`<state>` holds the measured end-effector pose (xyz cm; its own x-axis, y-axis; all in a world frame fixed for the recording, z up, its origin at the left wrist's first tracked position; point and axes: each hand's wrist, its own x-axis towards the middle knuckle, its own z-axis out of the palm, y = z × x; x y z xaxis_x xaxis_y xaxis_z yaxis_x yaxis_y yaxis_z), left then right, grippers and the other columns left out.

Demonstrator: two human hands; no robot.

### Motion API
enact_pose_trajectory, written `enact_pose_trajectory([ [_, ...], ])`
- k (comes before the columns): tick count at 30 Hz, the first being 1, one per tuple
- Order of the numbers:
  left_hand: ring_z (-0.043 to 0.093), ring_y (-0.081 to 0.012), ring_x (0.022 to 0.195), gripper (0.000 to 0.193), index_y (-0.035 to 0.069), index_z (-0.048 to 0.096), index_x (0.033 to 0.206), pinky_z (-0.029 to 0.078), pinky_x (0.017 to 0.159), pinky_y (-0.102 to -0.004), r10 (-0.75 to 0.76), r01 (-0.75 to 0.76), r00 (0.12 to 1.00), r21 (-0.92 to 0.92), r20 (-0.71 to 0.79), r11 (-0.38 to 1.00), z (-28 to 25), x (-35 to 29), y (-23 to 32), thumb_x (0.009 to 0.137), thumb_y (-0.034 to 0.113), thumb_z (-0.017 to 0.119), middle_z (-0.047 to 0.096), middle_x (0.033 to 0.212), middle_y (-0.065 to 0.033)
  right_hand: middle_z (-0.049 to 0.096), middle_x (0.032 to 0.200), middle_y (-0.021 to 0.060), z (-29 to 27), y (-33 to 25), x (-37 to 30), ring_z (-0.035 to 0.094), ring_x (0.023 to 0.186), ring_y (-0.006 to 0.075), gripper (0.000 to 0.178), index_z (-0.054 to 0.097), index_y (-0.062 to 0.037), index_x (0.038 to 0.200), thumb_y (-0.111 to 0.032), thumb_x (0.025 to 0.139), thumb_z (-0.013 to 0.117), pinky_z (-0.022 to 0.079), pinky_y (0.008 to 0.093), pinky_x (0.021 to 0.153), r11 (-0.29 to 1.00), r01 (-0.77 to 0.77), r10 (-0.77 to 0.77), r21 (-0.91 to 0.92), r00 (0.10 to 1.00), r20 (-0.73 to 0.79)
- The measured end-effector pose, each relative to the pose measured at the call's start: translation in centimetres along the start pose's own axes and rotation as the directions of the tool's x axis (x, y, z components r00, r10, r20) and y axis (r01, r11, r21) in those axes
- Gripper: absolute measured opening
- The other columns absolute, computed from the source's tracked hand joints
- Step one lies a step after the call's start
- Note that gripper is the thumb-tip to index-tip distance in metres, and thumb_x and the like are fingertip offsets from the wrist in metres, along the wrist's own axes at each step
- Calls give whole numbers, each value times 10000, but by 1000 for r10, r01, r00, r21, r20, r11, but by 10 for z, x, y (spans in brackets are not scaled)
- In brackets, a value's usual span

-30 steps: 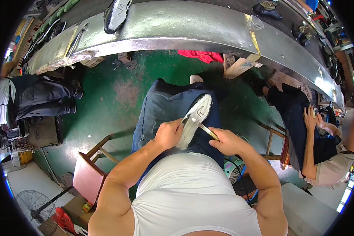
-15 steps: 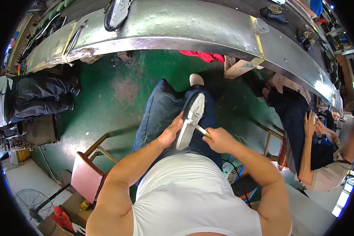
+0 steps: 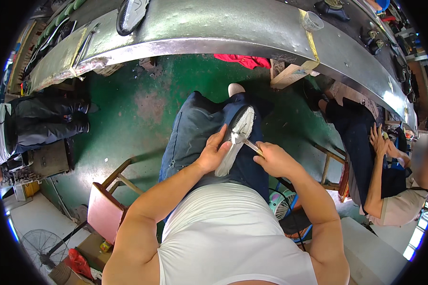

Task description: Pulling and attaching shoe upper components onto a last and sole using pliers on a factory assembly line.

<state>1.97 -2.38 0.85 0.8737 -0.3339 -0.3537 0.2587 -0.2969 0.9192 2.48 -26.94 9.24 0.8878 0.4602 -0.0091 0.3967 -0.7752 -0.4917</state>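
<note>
Before me runs a long, dented silver sheet-metal bench (image 3: 214, 31). On it lie a black-and-grey shoe (image 3: 132, 16), a slim metal tool (image 3: 88, 42) toward my left, and a clear round plastic cup (image 3: 313, 21) toward my right. The scuffed green-painted floor (image 3: 123, 104) bears a pink-seated wooden chair (image 3: 105, 212) to my left.

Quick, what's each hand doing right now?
Left hand: against the shoe's side, thumb and fingers apart; whether it grips can't be told.
Right hand: closed, holding the hammer-like tool by its handle.
</note>
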Motion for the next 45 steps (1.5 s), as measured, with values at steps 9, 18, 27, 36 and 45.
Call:
enact_pose_trajectory([
  [9,442,-379,1387,631,124,252,1583,395,1114,-348,222,-210,973,156,-64,965,-9,-3,0,1005,73,501,338,1557,-264,668,748,91,75,-42,-9,655,664,191,210,644,-9,1014,-208,950,624,511,342,643,614,-526,463,589,844,271],
  [18,534,-427,1249,597,244,316,1554,481,1030,-412,266,-294,956,401,125,868,-13,-1,16,996,113,482,449,1459,-239,680,861,101,49,16,-27,659,706,176,276,628,25,1124,-212,982,625,509,263,529,-238,-735,-4,635,655,756],
  [27,642,-418,1032,526,243,396,1503,547,882,-474,316,-285,949,413,-7,865,0,-4,32,994,166,503,565,1311,-196,656,1195,219,-34,38,9,681,1097,301,398,525,76,1265,-169,967,620,638,370,701,289,-844,49,453,485,873],
  [36,648,-438,1010,525,254,406,1501,549,881,-470,300,-280,954,320,-12,905,-11,1,22,994,165,508,568,1286,-232,695,1093,141,-1,56,-7,697,867,242,357,555,23,1236,-251,1007,557,581,348,666,329,-722,96,609,667,739],
  [45,649,-439,928,511,216,445,1481,552,811,-458,292,-286,955,382,44,879,-8,-6,23,987,119,533,575,1172,-259,651,789,290,-12,3,37,627,791,495,479,584,48,888,-390,1035,455,492,526,750,886,-388,281,254,885,372],
])
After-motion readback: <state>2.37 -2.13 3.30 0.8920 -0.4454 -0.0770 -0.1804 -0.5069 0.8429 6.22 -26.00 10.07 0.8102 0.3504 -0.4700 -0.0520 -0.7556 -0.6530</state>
